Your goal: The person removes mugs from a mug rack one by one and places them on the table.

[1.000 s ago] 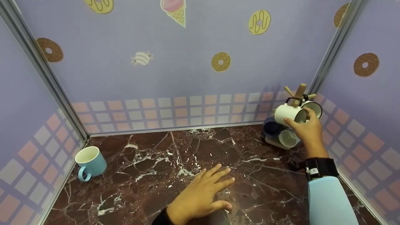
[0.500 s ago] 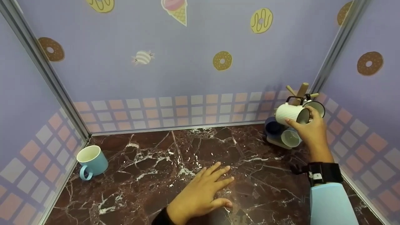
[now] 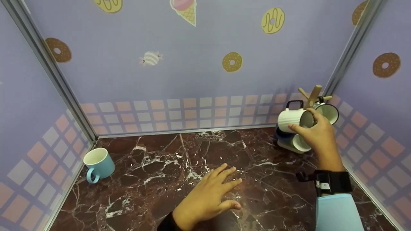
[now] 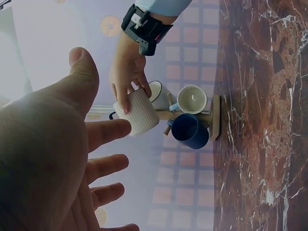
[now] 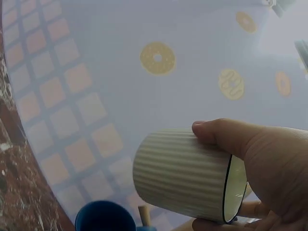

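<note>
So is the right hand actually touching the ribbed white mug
Touching. The right wrist view shows the right hand with its thumb over the ribbed white mug and fingers beneath it, near the rim. The head view agrees.

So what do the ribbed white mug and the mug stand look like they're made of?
The ribbed white mug looks like glazed ceramic or enamel: matte cream ribbing, thin dark rim line, black handle. The mug stand looks like bare, unvarnished wood: pale tan post and pegs.
</note>
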`<state>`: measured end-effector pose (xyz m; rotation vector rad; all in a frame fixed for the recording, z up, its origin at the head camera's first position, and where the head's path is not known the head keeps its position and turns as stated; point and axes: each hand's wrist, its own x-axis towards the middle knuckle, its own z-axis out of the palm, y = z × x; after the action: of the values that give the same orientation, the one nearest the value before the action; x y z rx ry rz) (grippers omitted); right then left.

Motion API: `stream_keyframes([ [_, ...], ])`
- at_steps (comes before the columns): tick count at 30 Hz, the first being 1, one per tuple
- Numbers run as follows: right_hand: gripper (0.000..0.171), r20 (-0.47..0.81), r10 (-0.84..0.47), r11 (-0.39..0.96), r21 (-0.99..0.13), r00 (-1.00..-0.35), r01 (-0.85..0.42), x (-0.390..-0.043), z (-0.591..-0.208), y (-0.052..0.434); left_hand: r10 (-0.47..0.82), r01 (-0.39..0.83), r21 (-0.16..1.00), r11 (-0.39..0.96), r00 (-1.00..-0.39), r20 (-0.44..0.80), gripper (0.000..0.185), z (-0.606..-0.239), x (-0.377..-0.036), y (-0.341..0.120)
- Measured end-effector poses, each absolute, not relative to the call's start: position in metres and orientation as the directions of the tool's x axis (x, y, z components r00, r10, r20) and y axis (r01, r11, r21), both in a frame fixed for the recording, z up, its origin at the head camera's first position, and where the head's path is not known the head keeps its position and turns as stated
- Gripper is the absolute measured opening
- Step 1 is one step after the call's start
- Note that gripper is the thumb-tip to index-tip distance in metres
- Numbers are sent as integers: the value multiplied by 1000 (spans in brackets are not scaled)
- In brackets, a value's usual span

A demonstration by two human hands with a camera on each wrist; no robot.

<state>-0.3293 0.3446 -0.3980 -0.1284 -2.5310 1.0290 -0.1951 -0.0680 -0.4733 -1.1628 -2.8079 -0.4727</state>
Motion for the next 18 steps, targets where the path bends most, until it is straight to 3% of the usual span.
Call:
stream_keyframes([
  [6,105,312,178,715,-693,-933,-95,-328,-392,321,668,693,242,679,-720,187,79,-468,-198,-72],
  [18,103,329,55,639,-737,-943,-220,-339,-409,265,643,751,116,650,-624,444,66,-448,-198,-89],
])
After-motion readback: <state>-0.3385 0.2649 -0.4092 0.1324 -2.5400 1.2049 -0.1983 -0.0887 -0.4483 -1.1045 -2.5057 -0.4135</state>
